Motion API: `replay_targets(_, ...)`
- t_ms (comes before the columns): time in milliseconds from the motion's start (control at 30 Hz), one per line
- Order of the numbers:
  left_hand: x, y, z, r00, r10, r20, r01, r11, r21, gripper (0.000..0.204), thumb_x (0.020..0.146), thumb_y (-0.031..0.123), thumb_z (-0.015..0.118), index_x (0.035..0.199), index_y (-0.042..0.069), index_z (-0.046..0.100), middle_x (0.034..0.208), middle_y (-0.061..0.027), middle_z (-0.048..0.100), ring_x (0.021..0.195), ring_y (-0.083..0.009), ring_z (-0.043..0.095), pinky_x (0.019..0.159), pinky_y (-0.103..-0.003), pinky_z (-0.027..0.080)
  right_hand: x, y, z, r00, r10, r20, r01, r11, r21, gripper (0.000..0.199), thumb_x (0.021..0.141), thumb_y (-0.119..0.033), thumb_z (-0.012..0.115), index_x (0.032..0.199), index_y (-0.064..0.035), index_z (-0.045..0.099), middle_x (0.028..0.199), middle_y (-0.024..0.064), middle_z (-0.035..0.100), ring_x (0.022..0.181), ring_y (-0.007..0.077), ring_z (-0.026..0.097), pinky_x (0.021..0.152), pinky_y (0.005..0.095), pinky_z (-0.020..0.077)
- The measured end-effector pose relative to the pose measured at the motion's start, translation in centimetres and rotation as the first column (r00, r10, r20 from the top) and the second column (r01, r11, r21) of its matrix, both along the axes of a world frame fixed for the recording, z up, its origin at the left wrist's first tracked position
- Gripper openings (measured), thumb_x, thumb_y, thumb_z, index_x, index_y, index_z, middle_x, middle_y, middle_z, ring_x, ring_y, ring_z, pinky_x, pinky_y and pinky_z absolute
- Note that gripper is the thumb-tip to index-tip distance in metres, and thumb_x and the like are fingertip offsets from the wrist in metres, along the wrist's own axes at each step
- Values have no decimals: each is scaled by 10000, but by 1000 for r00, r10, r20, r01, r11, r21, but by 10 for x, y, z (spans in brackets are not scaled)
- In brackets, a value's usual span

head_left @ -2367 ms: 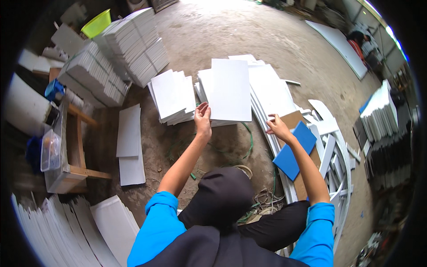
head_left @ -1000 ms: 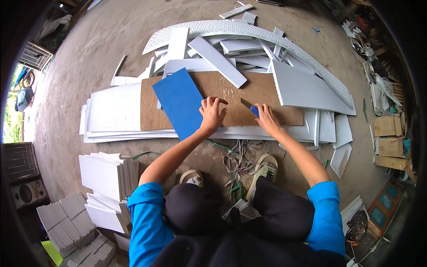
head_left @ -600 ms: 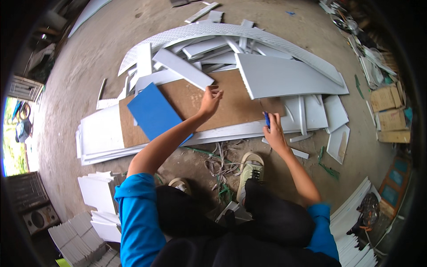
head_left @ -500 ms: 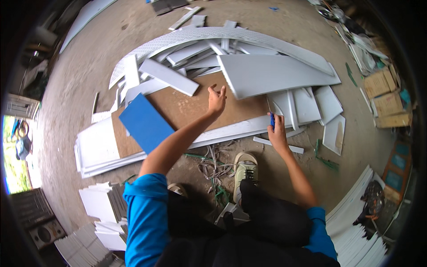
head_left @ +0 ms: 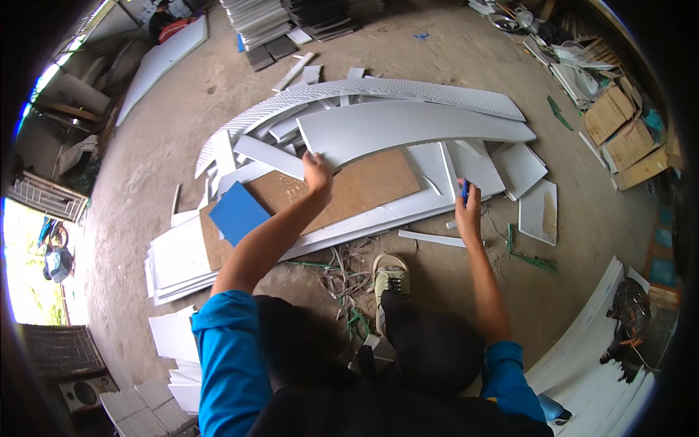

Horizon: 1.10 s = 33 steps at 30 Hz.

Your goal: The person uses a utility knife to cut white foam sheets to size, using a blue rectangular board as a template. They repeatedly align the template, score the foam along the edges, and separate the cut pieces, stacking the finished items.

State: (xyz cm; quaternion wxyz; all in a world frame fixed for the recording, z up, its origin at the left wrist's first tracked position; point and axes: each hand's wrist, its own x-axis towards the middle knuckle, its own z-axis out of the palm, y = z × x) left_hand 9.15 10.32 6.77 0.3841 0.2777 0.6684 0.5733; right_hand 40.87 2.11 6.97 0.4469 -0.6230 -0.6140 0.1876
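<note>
My left hand (head_left: 318, 173) grips the near left corner of a large white foam sheet (head_left: 408, 124), which curves away to the right over the pile. Held upright in my right hand (head_left: 468, 210) is a blue-handled knife (head_left: 464, 191); its blade is hard to make out now. A brown board (head_left: 371, 182) lies under both hands' reach, on top of stacked long white sheets (head_left: 342, 228). On its left part rests a blue square panel (head_left: 239, 213), close to my left forearm. A narrow white strip (head_left: 271, 156) lies just left of my left hand.
A textured white sheet (head_left: 364, 87) and several offcuts lie behind. Loose pale straps (head_left: 346, 275) tangle on the floor by my shoe (head_left: 391, 284). White stacks stand at lower left and lower right (head_left: 593, 364). Cardboard boxes (head_left: 619, 131) are at the right.
My left hand has gone from open above the board to holding the foam sheet's corner. The sheet has shifted left. My right hand has moved slightly right with the knife, and the view has tilted upward.
</note>
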Motion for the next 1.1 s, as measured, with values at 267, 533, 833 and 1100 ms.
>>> replay_targets(267, -98, -150, 19, 996, 50, 72, -44, 996, -80, 338, 919, 173, 367, 1209, 2, 398, 1002, -114, 544, 864, -174, 529, 765, -305, 446, -67, 4, 24, 977, 196, -88, -188, 978, 90, 299, 790, -55, 461, 1088, -34, 456, 932, 153, 454, 864, 285, 469, 757, 376, 387)
replay_targets(533, -142, -196, -94, 999, 24, -35, -32, 966, -258, 314, 913, 145, 363, 1191, 49, 474, 979, -104, 573, 861, -166, 527, 784, -297, 425, -136, 41, -56, 918, 350, 189, -349, 936, -40, 342, 756, -67, 490, 1080, 0, 403, 954, 196, 413, 847, 355, 473, 714, 428, 411)
replay_targets(833, -148, -136, -98, 928, -38, -371, -82, 950, -301, 522, 803, 170, 527, 1285, 146, 328, 1215, -207, 342, 1078, -376, 390, 908, -425, 326, -176, 80, -79, 847, 390, 360, -362, 921, -145, 403, 793, -27, 491, 1169, 52, 368, 981, 195, 391, 845, 335, 508, 745, 408, 429)
replay_targets(1100, -151, -198, -79, 601, 89, -794, -515, 803, -299, 585, 773, 254, 601, 1267, 135, 312, 1241, -144, 242, 1188, -341, 206, 930, -547, 201, -182, 68, -78, 748, 215, 627, -142, 976, -165, 451, 806, -79, 520, 1220, -2, 358, 1039, 166, 422, 936, 314, 482, 783, 412, 408)
